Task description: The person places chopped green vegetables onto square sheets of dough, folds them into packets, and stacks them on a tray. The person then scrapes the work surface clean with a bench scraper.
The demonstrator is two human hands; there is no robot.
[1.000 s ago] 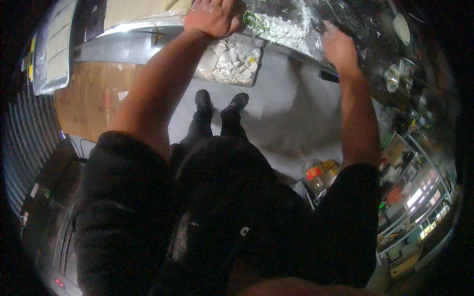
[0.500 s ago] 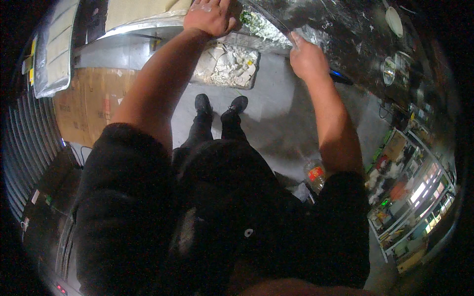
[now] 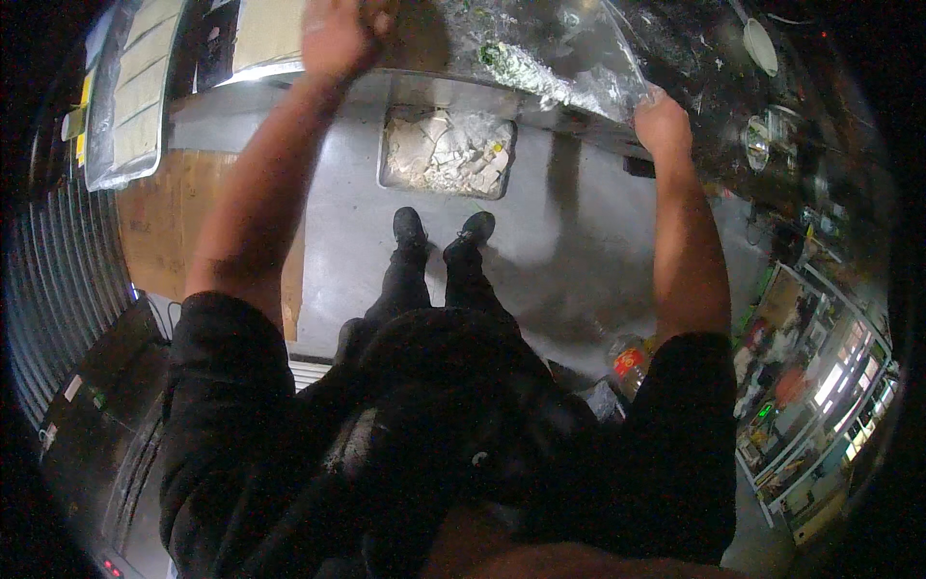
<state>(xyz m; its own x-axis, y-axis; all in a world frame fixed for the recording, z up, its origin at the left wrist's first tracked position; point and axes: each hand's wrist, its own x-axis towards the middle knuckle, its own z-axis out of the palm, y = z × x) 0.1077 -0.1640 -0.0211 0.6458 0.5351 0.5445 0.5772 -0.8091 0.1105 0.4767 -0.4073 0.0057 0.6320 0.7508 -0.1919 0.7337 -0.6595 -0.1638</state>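
My right hand (image 3: pixel 663 121) is closed on the edge of a clear plastic sheet (image 3: pixel 617 48) at the near edge of a dark worktop (image 3: pixel 463 29). Just left of it, a heap of white powder with green bits (image 3: pixel 535 77) lies along that edge. At the top of the view my left hand (image 3: pixel 340 37) is raised beside a tray of pale cream slabs (image 3: pixel 268 34). Its fingers are blurred and partly cut off by the frame, so their grip cannot be made out.
A tray of broken whitish pieces (image 3: pixel 449 150) sits on the floor beyond my shoes. A plastic-wrapped tray of cream slabs (image 3: pixel 140 96) and flattened cardboard (image 3: pixel 159 222) are at left. A bottle with a red label (image 3: pixel 629 362) stands by my right arm. A white dish (image 3: pixel 760 46) lies far right.
My left hand has moved left, off the worktop's middle toward the cream slabs. My right hand has shifted right, and the clear sheet now spreads above the powder.
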